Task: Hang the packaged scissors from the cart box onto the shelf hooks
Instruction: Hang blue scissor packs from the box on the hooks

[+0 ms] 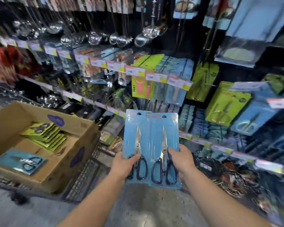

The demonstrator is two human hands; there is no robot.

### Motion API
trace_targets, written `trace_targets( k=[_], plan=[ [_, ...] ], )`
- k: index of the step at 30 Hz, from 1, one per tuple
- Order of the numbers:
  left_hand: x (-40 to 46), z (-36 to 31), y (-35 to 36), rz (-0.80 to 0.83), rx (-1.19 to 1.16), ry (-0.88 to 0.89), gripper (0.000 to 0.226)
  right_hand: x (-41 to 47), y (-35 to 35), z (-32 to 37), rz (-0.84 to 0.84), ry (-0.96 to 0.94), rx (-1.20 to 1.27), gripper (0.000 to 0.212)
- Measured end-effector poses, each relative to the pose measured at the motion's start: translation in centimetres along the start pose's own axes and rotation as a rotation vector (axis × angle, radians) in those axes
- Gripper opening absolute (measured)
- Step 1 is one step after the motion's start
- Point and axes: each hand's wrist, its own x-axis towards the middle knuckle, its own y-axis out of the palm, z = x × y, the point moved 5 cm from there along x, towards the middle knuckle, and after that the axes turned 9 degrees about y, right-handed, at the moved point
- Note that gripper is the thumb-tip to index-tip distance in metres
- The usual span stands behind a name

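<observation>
Before stocked shelf hooks (208, 85), thumbs pinch two blue scissors packs (150, 145) upright.

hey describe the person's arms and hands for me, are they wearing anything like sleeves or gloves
Both forearms are bare for as far as the view shows, with no sleeves visible. The left hand and right hand wear no gloves. No watch, ring or bracelet shows. The picture is somewhat blurred.

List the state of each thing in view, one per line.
Left hand: grip on left blue scissors pack, held upright.
Right hand: grip on right blue scissors pack, held upright, beside the other.
Cardboard box: open, with green packs stacked and one blue pack lying flat.
Shelf hooks: stocked with hanging packs.
</observation>
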Motion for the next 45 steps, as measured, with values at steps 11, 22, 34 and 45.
trace_targets(
  k=[11,22,34,45],
  plan=[
    [-8.9,-0.7,20.3,0.303,0.141,0.077,0.015,-1.8,-22.4,-8.3,-0.201,0.102,0.224,0.018],
    [-20.8,-1.2,41.0,0.532,0.121,0.105,0.012,-5.7,-44.7,-15.2,-0.403,0.139,0.328,0.013],
    [-20.2,-1.0,43.4,0.47,0.209,-0.039,0.06,-3.1,-47.8,-15.4,-0.357,0.137,0.448,0.02],
    [-13.4,-3.6,44.9,0.471,0.214,-0.023,0.033,4.0,-47.3,-11.3,-0.402,0.131,0.418,0.04]
  ],
)
